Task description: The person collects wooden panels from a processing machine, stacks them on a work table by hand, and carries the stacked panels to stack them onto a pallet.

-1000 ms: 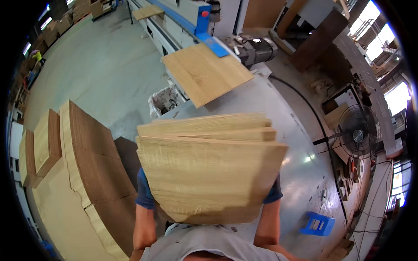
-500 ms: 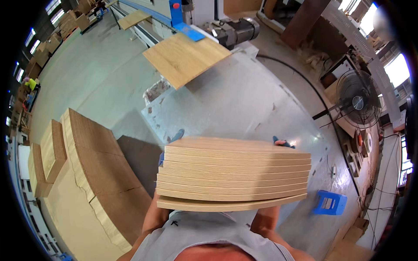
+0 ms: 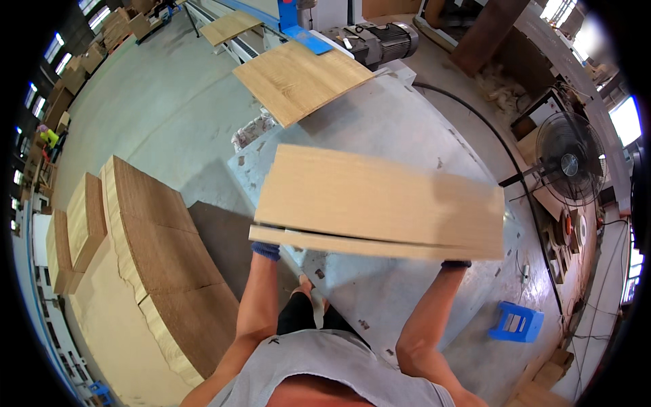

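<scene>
Out in front of my body, a stack of light wood-grain boards (image 3: 373, 197) is held between my two hands, its broad pale face turned up towards me. A narrow dark gap runs along the near edge, between the front board and the others. Under the stack's near left corner is my left hand (image 3: 266, 250), in a dark blue glove. My right hand (image 3: 456, 263), also gloved, supports the near right part from below. Both hands' fingers are hidden by the boards. Beneath the stack spreads a worn grey metal surface (image 3: 332, 285).
Left of me stand large stacks of brown-edged boards (image 3: 159, 237). A wood panel (image 3: 302, 78) lies at the machine ahead, beside an electric motor (image 3: 393, 42). To the right are a black fan (image 3: 569, 163), a blue plastic stool (image 3: 517, 322) and a dark cable (image 3: 468, 115).
The board stack has moved forward, away from my chest, and tilted so its broad face shows instead of the layered edges. My forearms are extended, and my legs have come into view.
</scene>
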Demonstrator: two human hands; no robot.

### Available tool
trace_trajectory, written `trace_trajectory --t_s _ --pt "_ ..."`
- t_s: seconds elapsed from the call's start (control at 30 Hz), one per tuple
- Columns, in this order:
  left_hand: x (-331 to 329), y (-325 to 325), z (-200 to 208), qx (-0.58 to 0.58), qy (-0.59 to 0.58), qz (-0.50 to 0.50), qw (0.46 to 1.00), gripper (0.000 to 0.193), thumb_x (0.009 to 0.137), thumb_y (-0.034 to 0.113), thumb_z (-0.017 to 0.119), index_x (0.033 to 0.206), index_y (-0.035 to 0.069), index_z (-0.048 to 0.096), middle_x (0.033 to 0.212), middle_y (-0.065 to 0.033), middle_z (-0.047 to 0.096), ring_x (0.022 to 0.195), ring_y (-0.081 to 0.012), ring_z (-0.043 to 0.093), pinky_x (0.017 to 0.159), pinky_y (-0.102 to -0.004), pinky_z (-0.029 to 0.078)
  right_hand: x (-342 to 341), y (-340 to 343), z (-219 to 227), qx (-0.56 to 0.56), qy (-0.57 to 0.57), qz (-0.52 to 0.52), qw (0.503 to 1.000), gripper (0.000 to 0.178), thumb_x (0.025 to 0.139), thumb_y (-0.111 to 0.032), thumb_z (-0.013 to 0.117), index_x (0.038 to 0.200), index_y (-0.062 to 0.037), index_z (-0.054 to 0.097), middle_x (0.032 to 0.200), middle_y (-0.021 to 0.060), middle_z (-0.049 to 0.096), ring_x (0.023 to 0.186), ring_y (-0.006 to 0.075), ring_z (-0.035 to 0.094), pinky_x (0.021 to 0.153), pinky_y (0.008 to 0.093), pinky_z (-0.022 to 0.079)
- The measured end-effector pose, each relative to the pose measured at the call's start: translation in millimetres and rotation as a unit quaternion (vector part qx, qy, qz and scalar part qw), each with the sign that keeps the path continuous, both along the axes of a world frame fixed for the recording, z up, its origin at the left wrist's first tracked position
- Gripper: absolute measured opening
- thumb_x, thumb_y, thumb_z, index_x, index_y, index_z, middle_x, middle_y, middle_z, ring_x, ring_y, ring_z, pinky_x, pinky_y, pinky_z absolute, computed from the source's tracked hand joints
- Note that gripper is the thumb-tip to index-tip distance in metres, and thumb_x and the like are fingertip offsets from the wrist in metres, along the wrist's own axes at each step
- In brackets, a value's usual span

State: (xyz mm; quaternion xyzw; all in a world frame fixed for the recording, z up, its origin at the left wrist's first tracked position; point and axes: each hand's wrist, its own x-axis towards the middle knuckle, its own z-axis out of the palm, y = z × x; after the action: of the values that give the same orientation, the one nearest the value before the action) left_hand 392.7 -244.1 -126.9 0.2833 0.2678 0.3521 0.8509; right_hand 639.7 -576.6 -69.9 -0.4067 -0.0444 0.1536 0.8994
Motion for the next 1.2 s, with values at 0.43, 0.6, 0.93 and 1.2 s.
trace_trajectory --t_s 0.43,0.6,0.93,1.2 --pt "38 21 -33 -0.009 -0.078 -0.013 0.997 0.033 0.100 0.025 0.054 0.122 0.001 0.059 0.107 -0.0069 0.067 0.092 -0.0163 0.063 0.080 -0.0325 0.054 10 -19 -25 0.006 -0.029 0.009 1.000 0.047 0.103 -0.036 0.046 0.139 -0.0056 0.045 0.129 0.0120 0.059 0.109 0.0254 0.060 0.089 0.0414 0.055" --pt "10 -3 -28 0.021 -0.016 -0.011 1.000 0.032 0.099 0.024 0.054 0.120 0.001 0.060 0.105 -0.0060 0.066 0.090 -0.0152 0.062 0.079 -0.0318 0.053 -16 -45 -34 -0.008 -0.011 0.007 1.000 0.048 0.103 -0.036 0.046 0.139 -0.0057 0.045 0.129 0.0122 0.059 0.109 0.0254 0.060 0.089 0.0415 0.055" --pt "-35 -43 -10 0.094 0.083 -0.032 0.992 0.029 0.099 0.023 0.054 0.115 0.001 0.062 0.100 -0.0042 0.066 0.086 -0.0131 0.061 0.075 -0.0305 0.052 -72 -94 -47 -0.026 0.026 0.003 0.999 0.049 0.103 -0.037 0.046 0.140 -0.0059 0.044 0.130 0.0125 0.058 0.109 0.0255 0.060 0.089 0.0418 0.055" --pt "-28 -40 -31 0.166 0.069 -0.060 0.982 0.027 0.098 0.023 0.055 0.112 0.001 0.064 0.096 -0.0027 0.066 0.083 -0.0114 0.060 0.072 -0.0295 0.052 -88 -110 -64 -0.034 0.019 0.007 0.999 0.049 0.103 -0.037 0.046 0.141 -0.0061 0.044 0.131 0.0127 0.057 0.110 0.0255 0.060 0.090 0.0420 0.055"
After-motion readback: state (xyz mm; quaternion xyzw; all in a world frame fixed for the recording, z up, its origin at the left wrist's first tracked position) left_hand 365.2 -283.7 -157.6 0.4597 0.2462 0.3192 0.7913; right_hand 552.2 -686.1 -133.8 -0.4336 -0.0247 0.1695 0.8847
